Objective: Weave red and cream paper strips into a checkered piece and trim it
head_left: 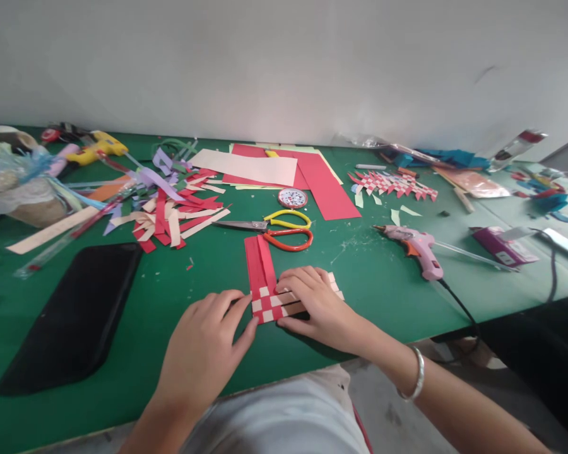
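A small checkered weave of red and cream paper strips [264, 302] lies flat on the green table in front of me. Its red strips run away from me, and the cream ones stretch right beneath my right hand [312, 309]. That hand lies over the cream strips, thumb at the near edge and fingertips pressed on the far side, gripping them. At the left edge of the weave, my left hand [208, 340] holds it with curled fingers and thumb. Just beyond the red strips rest scissors [284, 230] with yellow and orange handles, blades pointing left.
A black phone-like slab [76, 315] lies at left. Cut paper strips [170, 214] are heaped behind it, near a yellow glue gun [99, 148]. Red paper sheets [329, 189] and a round tin [293, 198] sit at the back. A pink glue gun [419, 249] with a cord lies right.
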A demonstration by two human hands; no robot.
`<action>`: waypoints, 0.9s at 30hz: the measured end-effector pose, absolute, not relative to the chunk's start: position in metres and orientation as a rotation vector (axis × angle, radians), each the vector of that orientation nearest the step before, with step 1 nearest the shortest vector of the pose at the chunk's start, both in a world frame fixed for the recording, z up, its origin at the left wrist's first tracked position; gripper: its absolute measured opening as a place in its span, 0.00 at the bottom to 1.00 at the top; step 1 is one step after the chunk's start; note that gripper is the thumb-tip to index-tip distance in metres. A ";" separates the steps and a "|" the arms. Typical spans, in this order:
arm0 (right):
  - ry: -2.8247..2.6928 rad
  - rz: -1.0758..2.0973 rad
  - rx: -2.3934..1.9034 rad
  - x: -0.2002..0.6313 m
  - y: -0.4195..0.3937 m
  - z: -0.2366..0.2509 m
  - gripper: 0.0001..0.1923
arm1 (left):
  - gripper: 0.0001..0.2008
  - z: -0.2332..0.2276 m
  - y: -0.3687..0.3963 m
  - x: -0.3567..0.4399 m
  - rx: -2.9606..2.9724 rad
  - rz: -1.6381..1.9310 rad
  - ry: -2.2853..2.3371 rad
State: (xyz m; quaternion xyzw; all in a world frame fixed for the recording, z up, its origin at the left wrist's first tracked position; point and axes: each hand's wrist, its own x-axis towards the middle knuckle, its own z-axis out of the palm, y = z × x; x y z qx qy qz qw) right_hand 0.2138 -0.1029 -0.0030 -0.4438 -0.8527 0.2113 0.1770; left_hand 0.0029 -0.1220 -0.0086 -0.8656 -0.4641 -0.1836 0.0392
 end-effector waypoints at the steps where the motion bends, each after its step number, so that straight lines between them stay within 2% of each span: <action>1: -2.418 0.597 -1.254 0.214 -0.103 -0.003 0.17 | 0.14 -0.009 -0.122 0.003 -2.651 -0.570 -1.436; 7: -2.450 0.603 -1.229 0.214 -0.102 -0.001 0.16 | 0.19 -0.011 -0.123 0.002 -2.586 -0.601 -1.434; 12: -2.484 0.606 -1.208 0.213 -0.100 0.000 0.15 | 0.24 -0.015 -0.124 -0.002 -2.803 -0.384 -1.174; 17: -2.520 0.563 -1.213 0.213 -0.098 -0.001 0.13 | 0.31 -0.021 -0.128 -0.008 -2.805 -0.232 -1.204; 22: -2.526 0.570 -1.197 0.213 -0.098 -0.001 0.12 | 0.32 -0.023 -0.129 -0.014 -2.769 -0.250 -1.190; 27: -2.510 0.639 -1.213 0.212 -0.101 0.003 0.17 | 0.32 -0.022 -0.132 -0.016 -2.727 -0.265 -1.190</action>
